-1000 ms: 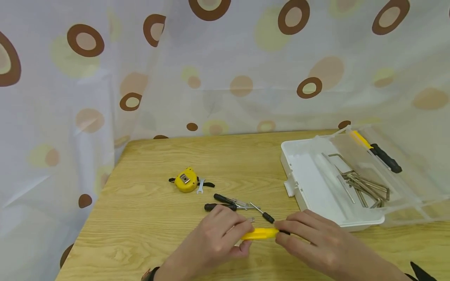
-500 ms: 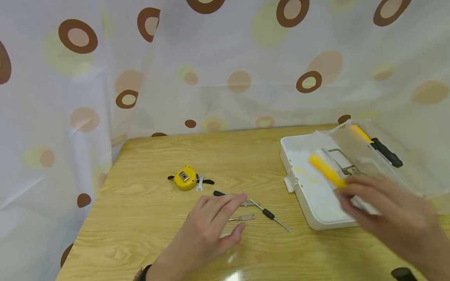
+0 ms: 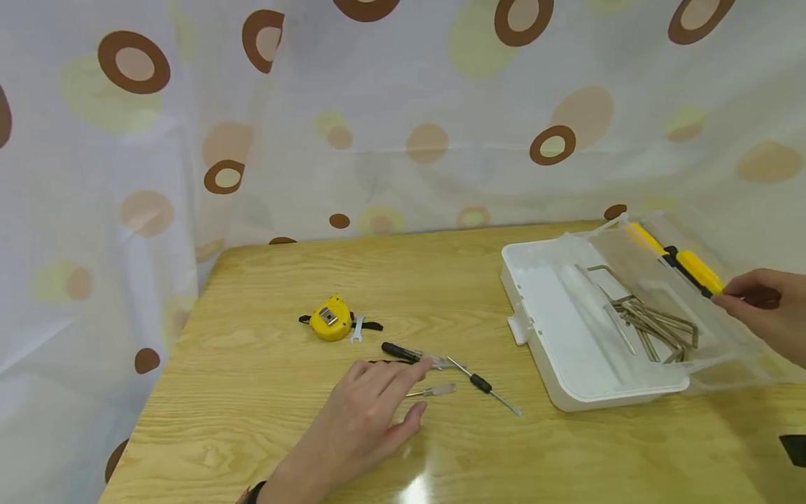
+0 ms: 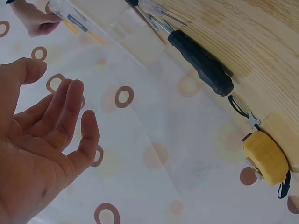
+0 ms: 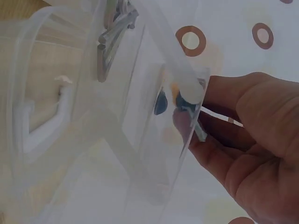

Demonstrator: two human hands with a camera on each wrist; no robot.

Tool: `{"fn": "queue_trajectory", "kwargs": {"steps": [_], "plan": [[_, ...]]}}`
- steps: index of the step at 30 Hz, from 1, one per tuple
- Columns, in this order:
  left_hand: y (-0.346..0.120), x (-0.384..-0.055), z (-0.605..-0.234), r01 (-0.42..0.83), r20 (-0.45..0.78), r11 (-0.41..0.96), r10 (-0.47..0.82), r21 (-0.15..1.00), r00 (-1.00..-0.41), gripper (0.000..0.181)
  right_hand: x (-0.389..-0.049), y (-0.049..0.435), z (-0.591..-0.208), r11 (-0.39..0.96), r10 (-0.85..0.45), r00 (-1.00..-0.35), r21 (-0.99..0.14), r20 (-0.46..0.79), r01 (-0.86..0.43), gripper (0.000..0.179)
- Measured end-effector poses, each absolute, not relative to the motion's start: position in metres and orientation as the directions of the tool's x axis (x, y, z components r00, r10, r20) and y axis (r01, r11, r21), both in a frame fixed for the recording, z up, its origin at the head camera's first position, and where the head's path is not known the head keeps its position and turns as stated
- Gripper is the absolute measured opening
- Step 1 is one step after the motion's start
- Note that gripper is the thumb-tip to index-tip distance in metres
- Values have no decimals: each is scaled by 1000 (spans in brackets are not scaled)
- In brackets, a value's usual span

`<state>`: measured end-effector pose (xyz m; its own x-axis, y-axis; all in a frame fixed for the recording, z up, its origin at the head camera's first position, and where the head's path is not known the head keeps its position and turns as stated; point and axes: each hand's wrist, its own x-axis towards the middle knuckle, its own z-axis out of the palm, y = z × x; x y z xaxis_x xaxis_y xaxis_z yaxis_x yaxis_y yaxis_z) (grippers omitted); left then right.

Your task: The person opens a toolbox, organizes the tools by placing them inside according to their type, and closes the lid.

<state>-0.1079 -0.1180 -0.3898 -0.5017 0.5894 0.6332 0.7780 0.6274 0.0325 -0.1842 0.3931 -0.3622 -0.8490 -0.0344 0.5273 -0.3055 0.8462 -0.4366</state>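
My right hand (image 3: 771, 308) holds one end of a yellow-bodied tool (image 3: 700, 271) between thumb and fingers. The tool lies along the far compartment of the clear lid (image 3: 733, 367), overlapping a black handle. In the right wrist view, the fingertips are at the lid's edge, and a pale narrow end (image 5: 200, 130) shows by them. My left hand (image 3: 362, 420) hovers over the table with relaxed fingers and nothing in it. Near its fingertips are a black-handled screwdriver (image 3: 398, 351), a clear-handled screwdriver (image 3: 441, 390) and a slim double-ended driver with a black grip (image 3: 481, 383).
A white toolbox (image 3: 585, 397) stands at the right, its clear lid folded out. Several hex keys (image 3: 655, 327) lie in the lid, beside another yellow tool (image 3: 647, 239). Further left are a yellow tape measure (image 3: 330, 320) and a small wrench (image 3: 358, 329). A patterned cloth (image 3: 390, 112) hangs behind.
Both hands held the yellow tool in front of me. The left let go and stayed over the table. The right carried the tool rightward, over the box, to the lid's far compartment.
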Motion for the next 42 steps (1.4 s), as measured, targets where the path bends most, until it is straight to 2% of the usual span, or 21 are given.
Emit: {"fn": "queue_trajectory", "kwargs": {"steps": [3, 6, 11, 13, 14, 16, 19, 23, 26, 27, 30, 35, 42], "plan": [[-118, -105, -391, 766, 606, 641, 586, 60, -538, 54, -180, 385, -356, 890, -90, -868, -351, 489, -290, 8], [-117, -103, -391, 750, 580, 655, 578, 89, -574, 52, -181, 385, -353, 916, -142, -881, -278, 451, -290, 17], [-117, -103, -392, 740, 566, 665, 574, 99, -592, 49, -186, 390, -353, 921, -167, -891, -257, 422, -294, 31], [-117, -104, -392, 740, 565, 665, 576, 97, -591, 48, -189, 391, -354, 916, -146, -886, -279, 440, -290, 25], [-117, -105, -393, 739, 562, 666, 577, 95, -593, 47, -191, 391, -355, 917, -131, -879, -281, 458, -283, 10], [-118, -107, -394, 732, 543, 677, 585, 82, -602, 45, -193, 390, -355, 914, -112, -880, -300, 461, -273, 2], [-121, -111, -396, 692, 452, 719, 596, 67, -663, 40, -193, 388, -354, 920, -118, -882, -283, 456, -270, 3], [-127, -116, -401, 614, 251, 787, 584, 59, -772, 36, -192, 387, -352, 923, -143, -892, -268, 428, -276, 11], [-132, -118, -406, 581, 128, 810, 570, 75, -812, 31, -191, 390, -355, 919, -130, -898, -289, 420, -268, 10], [-133, -118, -407, 578, 103, 812, 570, 77, -815, 28, -192, 393, -359, 922, -113, -893, -289, 436, -258, 5], [-134, -118, -411, 580, 59, 811, 577, 72, -814, 22, -191, 395, -362, 906, -66, -861, -331, 504, -263, 14], [-135, -119, -413, 588, 51, 807, 586, 49, -809, 18, -175, 375, -348, 870, -12, -789, -382, 614, -311, 15], [-132, -126, -414, 578, 60, 816, 576, 23, -815, 15, -143, 327, -327, 878, -126, -720, -261, 682, -401, 26]]}}
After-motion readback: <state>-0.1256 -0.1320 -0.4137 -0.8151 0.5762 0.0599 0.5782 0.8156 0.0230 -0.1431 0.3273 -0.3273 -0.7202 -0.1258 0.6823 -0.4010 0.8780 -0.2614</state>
